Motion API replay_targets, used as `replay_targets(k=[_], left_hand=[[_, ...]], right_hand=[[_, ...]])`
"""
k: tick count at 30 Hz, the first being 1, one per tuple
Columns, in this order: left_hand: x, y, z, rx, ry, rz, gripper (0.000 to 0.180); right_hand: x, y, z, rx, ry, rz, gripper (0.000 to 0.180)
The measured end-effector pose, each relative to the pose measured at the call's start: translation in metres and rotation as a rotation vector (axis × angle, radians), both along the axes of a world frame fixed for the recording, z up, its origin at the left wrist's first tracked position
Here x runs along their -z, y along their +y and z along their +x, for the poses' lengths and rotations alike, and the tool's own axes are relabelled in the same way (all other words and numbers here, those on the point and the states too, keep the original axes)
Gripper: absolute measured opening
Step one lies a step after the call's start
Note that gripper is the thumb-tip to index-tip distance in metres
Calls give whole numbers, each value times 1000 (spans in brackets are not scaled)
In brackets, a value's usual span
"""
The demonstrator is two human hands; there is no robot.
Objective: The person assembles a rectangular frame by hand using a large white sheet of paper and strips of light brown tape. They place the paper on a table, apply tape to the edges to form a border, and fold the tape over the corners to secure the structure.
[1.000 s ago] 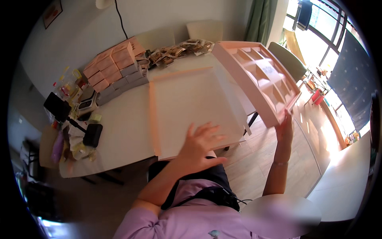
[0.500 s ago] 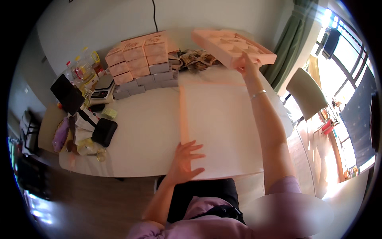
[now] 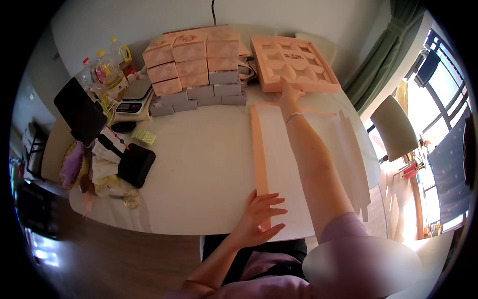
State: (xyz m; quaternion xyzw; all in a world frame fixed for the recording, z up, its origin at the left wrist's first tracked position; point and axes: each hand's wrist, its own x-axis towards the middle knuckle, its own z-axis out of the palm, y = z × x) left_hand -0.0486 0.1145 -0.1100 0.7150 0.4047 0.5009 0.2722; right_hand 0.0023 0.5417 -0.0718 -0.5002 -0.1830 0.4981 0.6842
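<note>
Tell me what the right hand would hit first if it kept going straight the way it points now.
The right hand already touches the near edge of the pink divided cardboard tray. Going straight on, it would push into that tray; beyond it, probably the pale wall, though depth is unclear.

One pink compartment tray (image 3: 295,65) and one flat pink box lid (image 3: 298,164) lie on the counter (image 3: 199,164). Pink boxes (image 3: 189,50) number about eight, grey boxes (image 3: 204,92) about seven. There are three bottles (image 3: 107,70), one scale (image 3: 133,97), one scissors (image 3: 127,198).

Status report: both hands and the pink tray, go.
Left hand flat on open box, near edge. Right hand on pink divider tray at far side. Stacked small boxes beside tray, not blocking.
</note>
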Motion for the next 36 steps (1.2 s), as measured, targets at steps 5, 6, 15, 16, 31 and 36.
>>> replay_targets(k=[5, 6, 15, 16, 31, 36], left_hand=[[-1, 4, 9, 51, -15, 15, 35], [-1, 6, 11, 63, -17, 21, 34], [2, 4, 3, -31, 24, -25, 27], [4, 5, 1, -19, 9, -39, 27], [-43, -48, -4, 66, 583, -20, 71], [-17, -64, -15, -138, 555, 26, 47]], right_hand=[[20, 34, 67, -211, 1, 75, 53], [18, 38, 87, -256, 5, 103, 42], [-123, -150, 221, -825, -1322, 331, 42], [-116, -168, 250, -764, -1487, 289, 45], [54, -395, 366, -246, -950, 62, 20], [49, -394, 354, -305, -1019, -13, 15]])
